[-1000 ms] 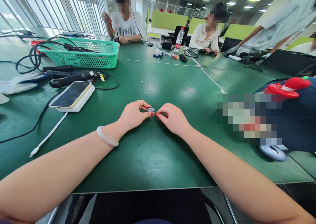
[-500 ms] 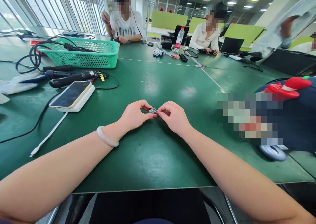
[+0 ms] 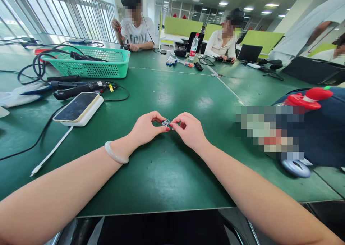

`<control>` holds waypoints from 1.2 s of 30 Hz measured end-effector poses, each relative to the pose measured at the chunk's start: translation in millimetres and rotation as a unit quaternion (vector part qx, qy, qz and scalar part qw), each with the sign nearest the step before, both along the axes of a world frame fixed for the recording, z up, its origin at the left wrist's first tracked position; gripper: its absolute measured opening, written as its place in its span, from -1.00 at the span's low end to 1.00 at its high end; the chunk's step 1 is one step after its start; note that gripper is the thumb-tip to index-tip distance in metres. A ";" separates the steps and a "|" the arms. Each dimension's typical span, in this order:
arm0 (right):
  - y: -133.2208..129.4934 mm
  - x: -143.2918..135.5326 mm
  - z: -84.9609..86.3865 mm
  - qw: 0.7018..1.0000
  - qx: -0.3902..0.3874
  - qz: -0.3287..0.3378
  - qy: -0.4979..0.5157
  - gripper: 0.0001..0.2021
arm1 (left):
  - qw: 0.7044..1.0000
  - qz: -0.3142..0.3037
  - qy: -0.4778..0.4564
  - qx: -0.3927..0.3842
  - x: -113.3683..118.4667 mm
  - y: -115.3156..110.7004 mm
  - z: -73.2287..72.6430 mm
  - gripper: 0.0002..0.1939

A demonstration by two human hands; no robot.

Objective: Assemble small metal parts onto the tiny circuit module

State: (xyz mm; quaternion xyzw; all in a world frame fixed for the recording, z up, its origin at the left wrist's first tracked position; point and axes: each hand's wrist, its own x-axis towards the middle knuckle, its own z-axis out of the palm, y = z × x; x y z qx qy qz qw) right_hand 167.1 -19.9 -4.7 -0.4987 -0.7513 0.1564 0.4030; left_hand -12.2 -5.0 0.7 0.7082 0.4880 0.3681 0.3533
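Observation:
Over the green table [image 3: 161, 187], a small dark square piece with a white pattern [image 3: 165, 122] is pinched between the thumb and fingers of my left hand [image 3: 144, 128]; it looks like a tiny circuit board. From the other side, my right hand [image 3: 191, 130] brings its pinched thumb and fingertip against the piece's right edge. Whether the right fingertips grip that edge or some smaller part is too small to tell. A short metallic bit sticks out by the left thumb tip. My left wrist wears a pale bangle [image 3: 115, 153].
Left: a phone [image 3: 77, 106] on a white stand with a cable, black handled tools [image 3: 81, 89], gloves [image 3: 24, 94], a green basket [image 3: 97, 67]. Right: a dark blue bag [image 3: 323, 130] and a red-topped item [image 3: 304, 101]. A water bottle [image 3: 194, 49] stands farther off; two people sit opposite.
My hands keep their hold, with the patterned piece tilted slightly differently. The view has shifted a little. At the right, a standing person has moved an arm.

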 end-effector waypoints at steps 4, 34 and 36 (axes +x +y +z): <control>0.2 0.1 -0.2 1.000 -0.002 0.001 0.003 -0.92 | 1.000 -0.003 -0.006 -0.002 -0.4 0.5 -0.4 -0.67; -7.8 0.6 3.2 0.982 0.175 0.042 -0.054 -0.81 | 0.944 -0.101 -0.259 -0.176 2.0 -0.8 2.1 -0.70; -6.8 0.8 2.2 0.978 0.195 0.043 -0.052 -0.82 | 0.941 -0.104 -0.268 -0.179 1.6 -0.3 1.3 -0.70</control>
